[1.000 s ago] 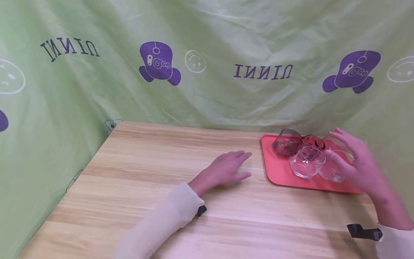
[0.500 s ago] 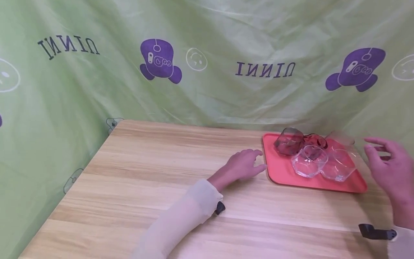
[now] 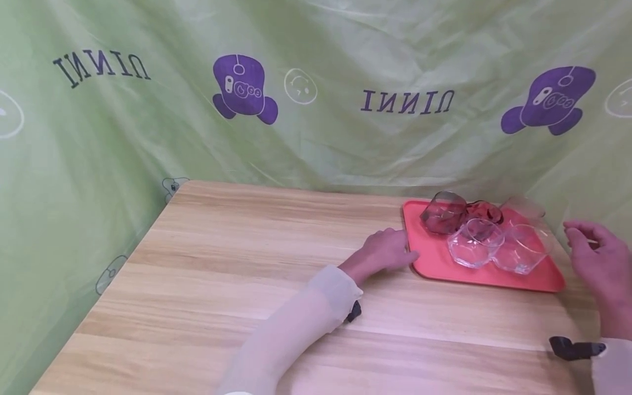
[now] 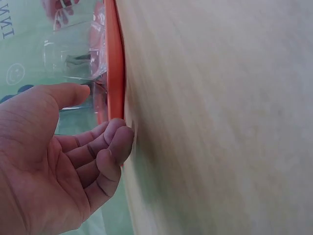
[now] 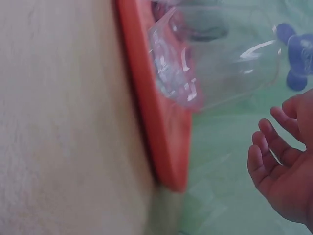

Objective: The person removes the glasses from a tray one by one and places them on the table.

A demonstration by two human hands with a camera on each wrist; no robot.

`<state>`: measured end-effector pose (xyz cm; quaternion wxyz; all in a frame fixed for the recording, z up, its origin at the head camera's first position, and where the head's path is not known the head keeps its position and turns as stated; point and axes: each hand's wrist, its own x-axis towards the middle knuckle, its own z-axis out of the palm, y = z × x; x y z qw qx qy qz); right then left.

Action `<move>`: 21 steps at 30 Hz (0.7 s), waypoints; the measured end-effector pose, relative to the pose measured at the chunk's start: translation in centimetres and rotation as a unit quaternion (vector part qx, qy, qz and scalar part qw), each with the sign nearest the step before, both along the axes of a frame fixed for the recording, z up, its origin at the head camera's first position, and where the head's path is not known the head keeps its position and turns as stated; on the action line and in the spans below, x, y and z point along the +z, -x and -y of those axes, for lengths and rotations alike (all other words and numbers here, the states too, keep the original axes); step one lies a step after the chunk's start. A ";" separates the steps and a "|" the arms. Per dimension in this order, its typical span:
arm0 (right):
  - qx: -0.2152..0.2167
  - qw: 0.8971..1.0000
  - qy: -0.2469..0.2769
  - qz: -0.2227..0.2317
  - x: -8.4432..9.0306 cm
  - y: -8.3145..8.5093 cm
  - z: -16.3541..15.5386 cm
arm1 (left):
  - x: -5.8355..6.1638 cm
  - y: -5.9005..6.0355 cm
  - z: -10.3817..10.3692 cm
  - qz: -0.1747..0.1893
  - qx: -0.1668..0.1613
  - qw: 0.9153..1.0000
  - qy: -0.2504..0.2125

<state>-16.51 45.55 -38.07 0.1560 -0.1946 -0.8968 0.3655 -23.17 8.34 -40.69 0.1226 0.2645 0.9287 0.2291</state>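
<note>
A red tray (image 3: 429,264) lies at the back right of the table and holds several faceted drinking glasses. Two clear glasses (image 3: 519,253) stand along its front. Behind them are a smoky grey glass (image 3: 443,215), a dark reddish glass (image 3: 487,212) and a faint, see-through one (image 3: 524,207). My left hand (image 3: 385,249) is at the tray's left edge. In the left wrist view its bent fingertips (image 4: 123,137) meet the rim, while the thumb stays apart above it. Off the tray's right side, my right hand (image 3: 599,258) hovers with loosely bent fingers, holding nothing.
The wooden table (image 3: 222,274) stretches left and forward of the tray. A green printed curtain (image 3: 326,148) hangs close behind the table and down both sides. A black wrist camera mount (image 3: 575,349) juts from the right cuff.
My left hand has moved right, up to the tray's left edge. My right hand has withdrawn from over the glasses to beyond the tray's right side. The glasses stay on the tray.
</note>
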 end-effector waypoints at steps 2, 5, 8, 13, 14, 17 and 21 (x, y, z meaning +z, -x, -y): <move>0.001 1.000 0.012 0.011 -0.5 0.2 -0.6 | 0.0 0.2 -0.2 0.003 0.003 1.000 0.005; 0.000 0.999 0.017 0.040 -1.3 0.6 -1.3 | -0.1 0.6 -0.3 0.010 0.008 1.000 0.007; 0.014 0.998 -0.010 0.064 -1.9 0.8 -2.0 | -0.3 1.0 -0.5 0.014 0.008 1.000 0.006; 0.047 0.994 -0.059 0.079 -2.9 0.8 -3.1 | -0.3 1.5 -0.8 0.003 -0.001 1.000 0.008; 0.047 0.993 -0.066 0.083 -3.1 0.9 -3.2 | -0.2 1.6 -0.9 0.000 -0.004 1.000 0.008; 0.051 0.990 -0.076 0.106 -3.5 0.9 -3.4 | -0.2 1.7 -0.9 -0.005 -0.011 1.000 0.014; 0.057 0.987 -0.073 0.131 -3.9 1.2 -3.3 | -0.2 1.8 -0.9 -0.004 -0.005 1.000 0.025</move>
